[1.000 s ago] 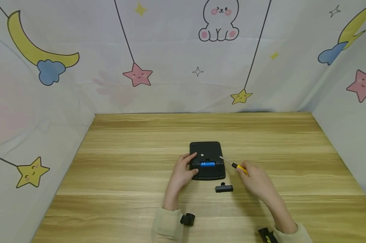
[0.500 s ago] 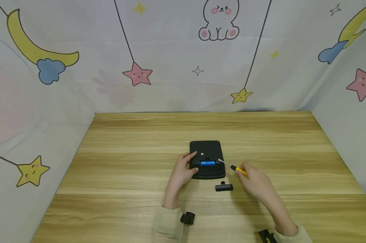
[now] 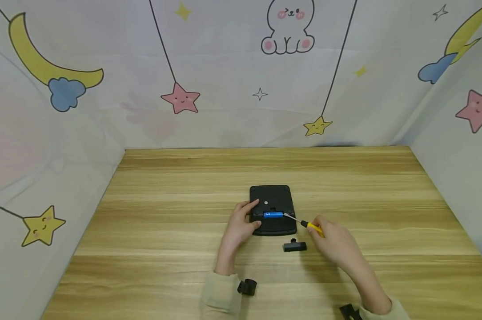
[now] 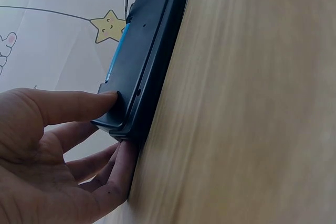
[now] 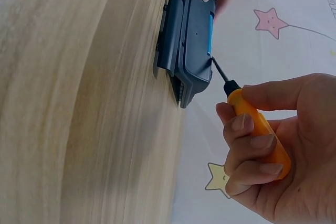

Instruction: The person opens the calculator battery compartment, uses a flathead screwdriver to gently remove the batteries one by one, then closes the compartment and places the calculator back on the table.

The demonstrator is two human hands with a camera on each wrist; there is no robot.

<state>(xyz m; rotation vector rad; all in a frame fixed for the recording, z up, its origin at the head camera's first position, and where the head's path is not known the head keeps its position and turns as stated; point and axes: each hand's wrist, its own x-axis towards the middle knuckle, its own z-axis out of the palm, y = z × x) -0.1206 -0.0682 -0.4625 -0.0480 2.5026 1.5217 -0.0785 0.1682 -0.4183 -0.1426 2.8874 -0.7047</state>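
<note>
A flat black device, shaped like a calculator (image 3: 271,195), lies back side up on the table. A blue battery (image 3: 274,214) sits in its uncovered slot. My left hand (image 3: 243,223) grips the device's left edge, thumb on the back and fingers at the side, as the left wrist view shows (image 4: 68,150). In my right hand (image 3: 334,238) is a screwdriver (image 5: 257,129) with a yellow handle, fingers curled round it. Its metal tip meets the right end of the battery slot; whether it touches the battery I cannot tell. The black battery cover (image 3: 295,246) lies just in front of the device.
The wooden table (image 3: 165,231) reaches back to a white cloth (image 3: 225,124) printed with stars and moons, which also hangs at both sides. A black wrist mount (image 3: 247,287) shows by the left sleeve, another (image 3: 350,312) by the right.
The screwdriver tip has moved left and down from the device's right edge to the right end of the battery. My left hand and the device have stayed in place.
</note>
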